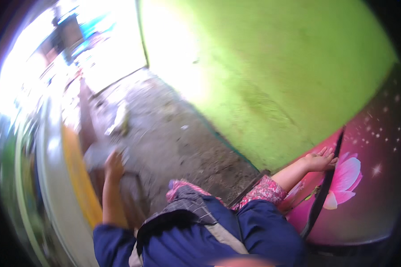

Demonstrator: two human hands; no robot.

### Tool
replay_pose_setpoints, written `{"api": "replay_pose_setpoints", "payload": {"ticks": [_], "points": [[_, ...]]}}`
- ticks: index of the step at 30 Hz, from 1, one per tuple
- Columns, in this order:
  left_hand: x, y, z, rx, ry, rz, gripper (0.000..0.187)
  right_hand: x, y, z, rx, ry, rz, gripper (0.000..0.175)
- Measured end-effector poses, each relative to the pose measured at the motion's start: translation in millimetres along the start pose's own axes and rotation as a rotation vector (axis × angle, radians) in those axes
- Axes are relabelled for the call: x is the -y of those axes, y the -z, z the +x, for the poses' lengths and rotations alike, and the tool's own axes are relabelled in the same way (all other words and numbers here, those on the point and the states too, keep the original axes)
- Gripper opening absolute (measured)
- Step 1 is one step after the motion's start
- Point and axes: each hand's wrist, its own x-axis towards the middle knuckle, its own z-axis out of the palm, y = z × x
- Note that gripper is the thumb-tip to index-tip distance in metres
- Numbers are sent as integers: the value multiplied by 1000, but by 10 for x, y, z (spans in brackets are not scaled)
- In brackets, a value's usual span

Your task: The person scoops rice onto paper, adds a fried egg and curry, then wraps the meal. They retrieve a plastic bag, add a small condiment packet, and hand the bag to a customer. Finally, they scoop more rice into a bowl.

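My left hand (114, 165) reaches forward on the left side, blurred, with its fingers partly hidden. Right beside it is a pale, see-through shape (98, 155), possibly a plastic bag; whether the hand grips it is unclear. My right hand (320, 161) is stretched out to the right with its fingers apart. It is at a black strip (328, 187) that runs along a glossy pink panel (346, 222) printed with a flower and sparkles. Whether the fingertips touch the strip cannot be made out.
A green wall (270, 73) rises ahead and to the right. Below it lies a worn concrete floor (183, 143) with a pale scrap (118, 118) on it. A yellow-orange edged surface (78, 173) runs along the left. Bright glare washes out the opening at upper left.
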Motion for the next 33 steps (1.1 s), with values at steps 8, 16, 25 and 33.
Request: {"api": "replay_pose_setpoints", "payload": {"ticks": [8,16,25,33], "points": [[264,449,1258,-148,-205,1166,32,-301,70,591,19,123,-236,14],[275,-873,4070,263,-99,1245,46,-265,-277,-39,-121,150,-62,34],[913,-4423,5793,1186,-307,1210,45,-65,-614,-1815,-65,164,-78,53],[1976,-6278,3449,2171,-788,850,17,939,-600,-3350,-559,428,-347,51]]}}
